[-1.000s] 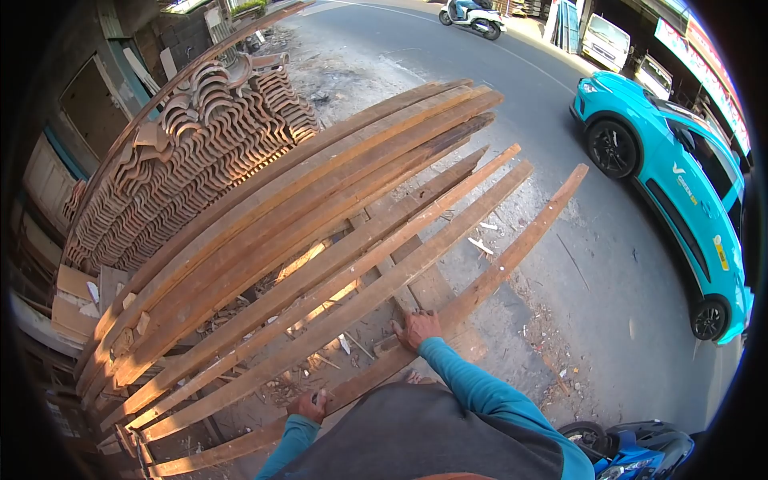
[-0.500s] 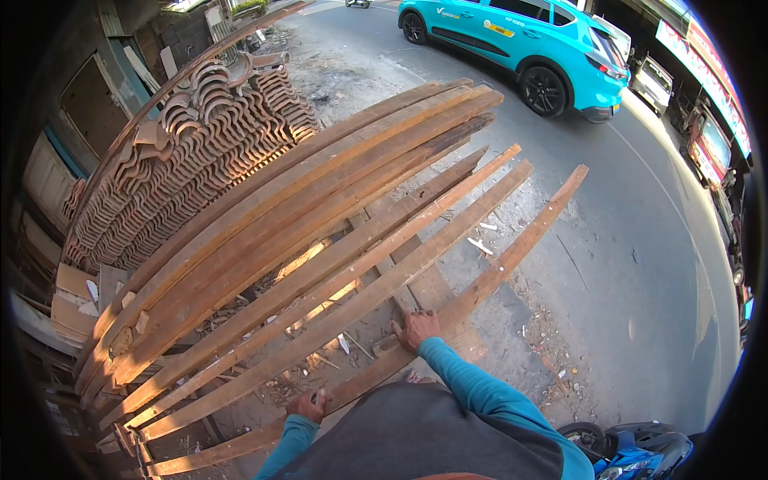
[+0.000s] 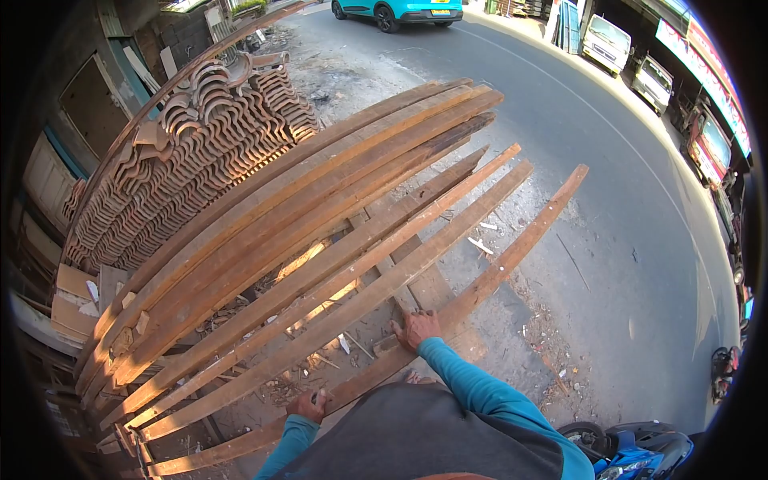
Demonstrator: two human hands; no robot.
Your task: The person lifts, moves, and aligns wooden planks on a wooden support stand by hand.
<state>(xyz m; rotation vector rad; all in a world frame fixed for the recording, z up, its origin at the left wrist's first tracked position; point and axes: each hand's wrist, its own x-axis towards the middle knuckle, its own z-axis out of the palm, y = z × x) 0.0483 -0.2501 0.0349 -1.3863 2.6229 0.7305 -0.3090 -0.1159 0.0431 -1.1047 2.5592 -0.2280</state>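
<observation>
A long wooden beam runs diagonally in front of my body, nearest to me of several laid side by side. My left hand is closed around its lower part, thumb side up. Farther along the same beam, my right hand grips it with the fingers over the far edge. Just beyond lies another beam, separated by a gap and touched by neither hand. Shorter boards lie crosswise under the beams near my right hand.
Stacked clay roof tiles stand left of the beams. A blue motorbike is parked at lower right. Beyond the rubble-strewn edge runs a road, with a turquoise car on it and a white truck across it.
The turquoise car has moved left along the road, uncovering the white truck on the far side. A motorbike has appeared at the right edge. Both hands and the beams look unmoved.
</observation>
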